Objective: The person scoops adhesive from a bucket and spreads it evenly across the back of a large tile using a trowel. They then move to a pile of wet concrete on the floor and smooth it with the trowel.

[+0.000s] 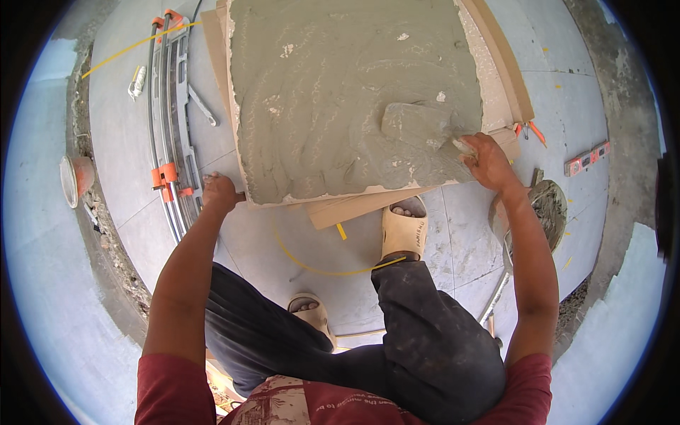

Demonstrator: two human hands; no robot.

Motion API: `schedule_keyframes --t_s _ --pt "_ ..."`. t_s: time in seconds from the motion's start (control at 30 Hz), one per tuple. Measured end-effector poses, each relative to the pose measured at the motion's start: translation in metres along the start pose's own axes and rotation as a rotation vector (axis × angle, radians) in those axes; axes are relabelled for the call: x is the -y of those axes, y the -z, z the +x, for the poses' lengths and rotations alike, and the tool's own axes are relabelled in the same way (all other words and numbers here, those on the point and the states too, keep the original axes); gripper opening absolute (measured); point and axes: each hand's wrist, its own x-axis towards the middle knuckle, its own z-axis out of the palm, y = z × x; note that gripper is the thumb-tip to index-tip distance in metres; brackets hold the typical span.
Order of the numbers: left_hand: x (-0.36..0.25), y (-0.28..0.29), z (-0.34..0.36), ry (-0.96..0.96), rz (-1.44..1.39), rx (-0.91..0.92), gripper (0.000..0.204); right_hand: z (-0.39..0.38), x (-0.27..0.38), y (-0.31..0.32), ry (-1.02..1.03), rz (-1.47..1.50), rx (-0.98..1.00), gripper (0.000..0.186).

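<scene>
While my left hand [218, 193] clamps the near left corner of the big tile [347, 99] coated in grey mortar, my right hand [487, 159] is closed on a trowel [418, 122] lying in the mortar just left of it. Beyond my left hand lies a tile cutter [170, 120]; right of my right hand sits a mortar bucket [549, 209] on the floor [453, 241].

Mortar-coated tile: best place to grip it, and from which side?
Grip the tile by its bare side edges, coming in from left and right as the left hand and right hand do. The top face is wet mortar, and the slab is too wide for one hand.
</scene>
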Motion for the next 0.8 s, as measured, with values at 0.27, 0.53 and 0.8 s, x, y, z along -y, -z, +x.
schedule_keyframes --t_s 0.27,0.53,0.8 --pt "0.003 0.0 0.0 -0.037 0.041 0.026 0.11 0.001 -0.004 0.0 -0.006 0.017 -0.062 0.039" --pt "0.004 -0.005 0.008 -0.003 -0.002 0.02 0.114 -0.026 -0.037 0.002 -0.08 0.087 0.105 0.039" --pt "0.004 0.001 0.001 -0.021 0.006 0.028 0.116 -0.011 -0.034 -0.007 -0.112 0.062 0.002 0.043"
